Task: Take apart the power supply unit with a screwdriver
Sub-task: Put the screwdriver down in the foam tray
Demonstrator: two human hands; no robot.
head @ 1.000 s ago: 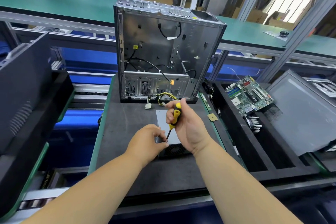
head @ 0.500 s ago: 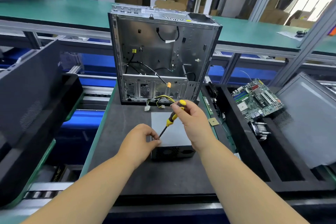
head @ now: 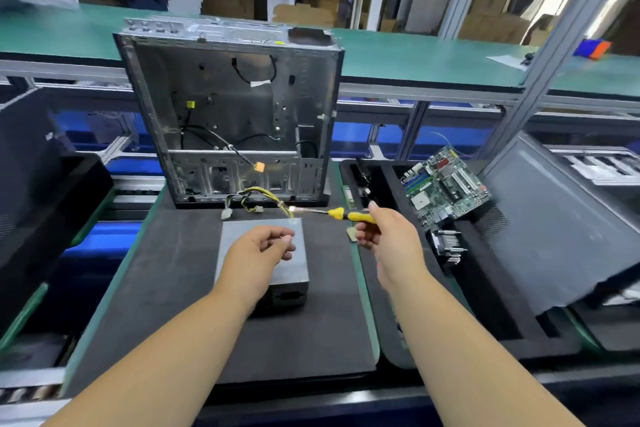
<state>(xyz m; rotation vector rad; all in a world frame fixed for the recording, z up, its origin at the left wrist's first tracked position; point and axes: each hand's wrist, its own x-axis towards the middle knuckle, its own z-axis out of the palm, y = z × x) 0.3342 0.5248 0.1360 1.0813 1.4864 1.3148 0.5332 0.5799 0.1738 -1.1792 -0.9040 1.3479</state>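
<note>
Both hands are up over the bench right now. Left hand (head: 258,255) hovers above the power supply unit (head: 265,260), fingertips pinched together; can't tell if something tiny sits between them, too blurry. Right hand (head: 388,236) grips the yellow-and-black screwdriver (head: 341,215) by its handle, shaft lying roughly level and pointing left, tip near the yellow and black cable bundle (head: 252,198).

That grey metal box lies flat on the dark foam mat (head: 166,288), just in front of the open computer case (head: 232,114), which stands upright with loose wires inside. No brand or label I can read anywhere, everything's smeared.

Right of the mat, a black tray (head: 485,305) has a green motherboard (head: 445,184) propped in it and a grey side panel (head: 561,218) leaning beside that. Behind runs a green-topped line (head: 415,55), with cardboard boxes and yellow machinery further back.
</note>
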